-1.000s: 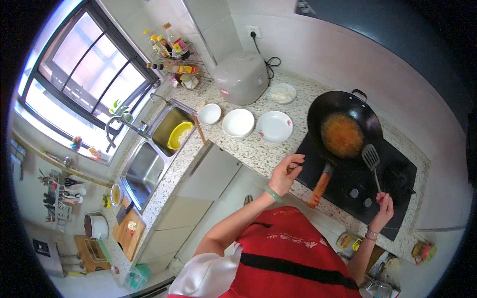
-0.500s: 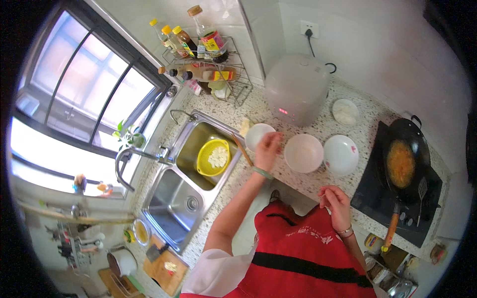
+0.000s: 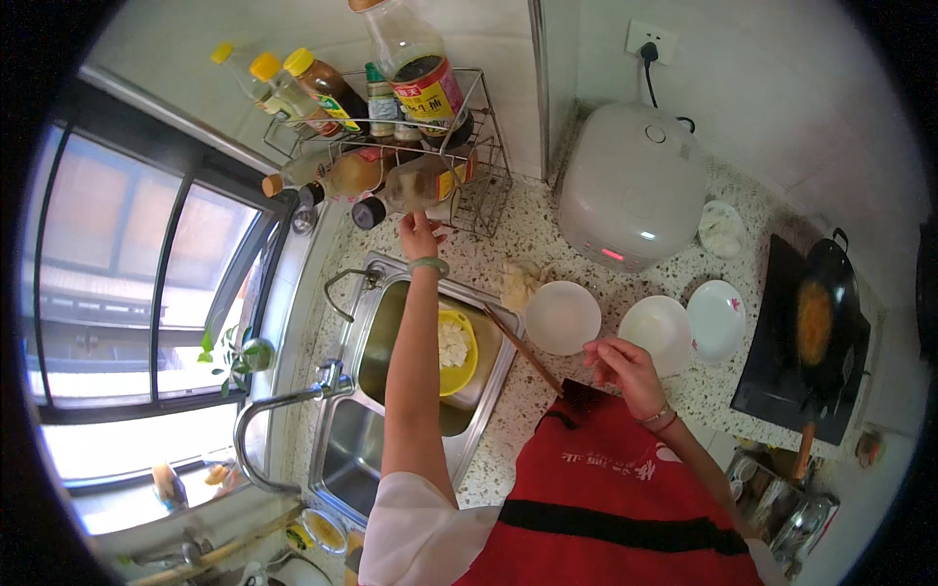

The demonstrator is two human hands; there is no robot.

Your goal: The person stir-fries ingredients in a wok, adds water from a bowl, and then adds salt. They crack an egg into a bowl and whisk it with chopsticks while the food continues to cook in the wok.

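My left hand (image 3: 421,236) reaches forward to a wire rack (image 3: 493,186) of bottles. Its fingers are partly spread just below a bottle lying on its side (image 3: 405,186), with nothing seen in them; whether they touch it I cannot tell. My right hand (image 3: 628,373) hovers in front of my red apron, fingers loosely bent and apart, with nothing visible in it. Close by on the counter are a white bowl (image 3: 564,317), a second white bowl (image 3: 653,327) and a white plate (image 3: 716,320) with a small red pattern.
Left of the bowls, a steel double sink (image 3: 474,430) holds a yellow basket (image 3: 467,371) with white pieces. A wooden stick (image 3: 528,350) crosses the sink's edge. A rice cooker (image 3: 630,186) stands behind. At right, a black wok (image 3: 840,293) with orange-brown food sits on the cooktop (image 3: 762,361).
My left hand has moved from above the white bowl, leftward and forward to the bottle rack. My right hand has shifted left towards the bowls. The view has turned left.
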